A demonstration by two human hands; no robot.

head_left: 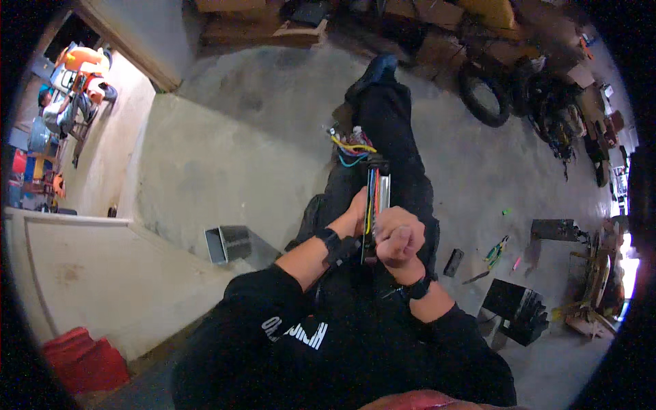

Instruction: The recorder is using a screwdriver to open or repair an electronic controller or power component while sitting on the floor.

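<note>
A long, narrow metal-edged case (pixel 385 188) lies over my lap, with red, blue and yellow wires running along its length. From its far end a bundle of coloured wires (pixel 352 147) with small connectors spreads out over my leg. My left hand (pixel 357 210) grips the left side of the case; its fingers are partly hidden behind it. My right hand (pixel 400 236) is curled closed against the near right side of the case. What its fingers hold, if anything, is hidden.
Right on the floor are green-handled pliers (pixel 496 253), a small black block (pixel 452 262), a pink stick (pixel 517 263) and a black box (pixel 509 301). An open rectangular metal casing (pixel 227 244) stands left. A tyre (pixel 483 94) lies far right. A person (pixel 55 109) is beyond the doorway.
</note>
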